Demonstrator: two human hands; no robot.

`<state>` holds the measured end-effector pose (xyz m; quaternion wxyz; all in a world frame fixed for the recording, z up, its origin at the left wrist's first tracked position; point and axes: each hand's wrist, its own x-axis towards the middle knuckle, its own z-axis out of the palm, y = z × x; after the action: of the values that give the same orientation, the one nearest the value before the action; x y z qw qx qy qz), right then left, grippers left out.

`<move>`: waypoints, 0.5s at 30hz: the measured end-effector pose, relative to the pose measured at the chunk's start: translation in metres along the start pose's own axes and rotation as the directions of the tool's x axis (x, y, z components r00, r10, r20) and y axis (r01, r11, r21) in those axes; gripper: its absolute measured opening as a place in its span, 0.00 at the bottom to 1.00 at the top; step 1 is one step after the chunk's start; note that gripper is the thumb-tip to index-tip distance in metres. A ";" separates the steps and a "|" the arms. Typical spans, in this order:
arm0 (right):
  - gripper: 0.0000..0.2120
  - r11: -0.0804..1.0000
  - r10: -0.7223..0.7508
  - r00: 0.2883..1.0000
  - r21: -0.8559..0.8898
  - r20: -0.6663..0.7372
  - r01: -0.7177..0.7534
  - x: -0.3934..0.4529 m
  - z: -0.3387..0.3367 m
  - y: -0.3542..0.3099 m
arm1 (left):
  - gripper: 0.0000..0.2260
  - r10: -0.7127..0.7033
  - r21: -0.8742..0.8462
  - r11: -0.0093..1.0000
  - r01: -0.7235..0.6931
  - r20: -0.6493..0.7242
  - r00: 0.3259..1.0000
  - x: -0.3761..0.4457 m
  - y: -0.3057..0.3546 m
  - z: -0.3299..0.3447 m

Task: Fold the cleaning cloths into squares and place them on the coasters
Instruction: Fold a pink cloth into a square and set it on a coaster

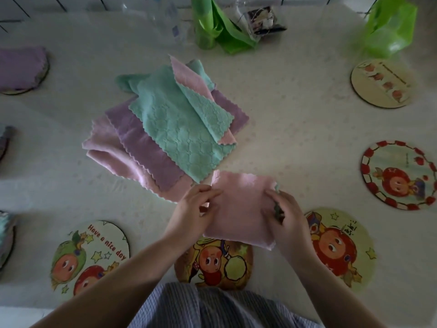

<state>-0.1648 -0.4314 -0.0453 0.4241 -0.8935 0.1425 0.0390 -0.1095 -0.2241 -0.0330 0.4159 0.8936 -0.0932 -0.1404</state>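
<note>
Two hands hold a folded pink cloth [238, 207] above the near middle coaster [214, 263]: the left hand [196, 209] pinches its left edge in a closed grip, the right hand [283, 214] clasps its right edge. Beyond lies a pile of cloths [165, 124] on the worktop [295, 138].

A: Surface?
B: One pale cream table covering [295, 129], faintly speckled, filling nearly the whole view. Slightly rumpled at the left.

A: Light?
B: Dim and flat. Near edge darker, far edge brighter.

A: Beyond the far edge?
B: White backdrop crossed by thin dark slanted lines [21, 8], top left and top right. Cannot tell what they belong to. No floor in view.
</note>
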 end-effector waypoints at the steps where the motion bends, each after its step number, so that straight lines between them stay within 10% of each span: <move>1: 0.19 1.000 0.012 1.000 -0.010 0.009 -0.012 0.002 0.000 0.000 | 0.14 -0.010 0.020 1.000 0.009 0.015 1.000 0.001 0.000 0.001; 15: 0.21 0.998 0.016 0.997 -0.056 0.069 -0.012 0.004 -0.006 0.002 | 0.22 -0.096 0.075 0.993 0.089 0.104 0.990 -0.003 -0.004 0.003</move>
<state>-0.1623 -0.4379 -0.0435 0.4035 -0.9020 0.1329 0.0772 -0.1135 -0.2227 -0.0371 0.3717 0.9023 -0.0787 -0.2039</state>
